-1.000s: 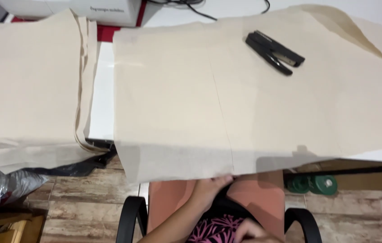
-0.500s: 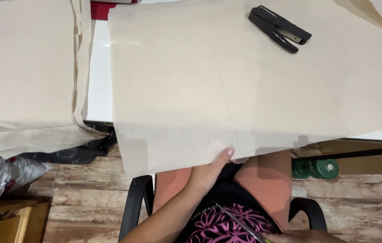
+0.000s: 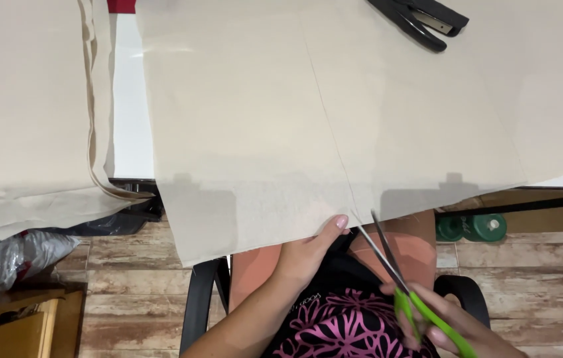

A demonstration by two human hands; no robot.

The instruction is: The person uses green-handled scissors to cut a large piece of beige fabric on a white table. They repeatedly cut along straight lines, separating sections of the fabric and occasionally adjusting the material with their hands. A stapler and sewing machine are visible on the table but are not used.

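Her left hand pinches the hanging edge of the beige fabric draped off the table. Her right hand grips green-handled scissors, blades slightly parted, long axis pointing up-left at the hem. A black stapler lies beyond.

A black stapler lies on the white table. A fabric stack sits left. Green dumbbells rest on the wooden floor.

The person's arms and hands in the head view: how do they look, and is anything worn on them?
Both forearms are bare, with no sleeves, gloves or watch in view. The left hand has a pale pink polished thumbnail. The right hand is partly cut off by the frame; no rings are visible.
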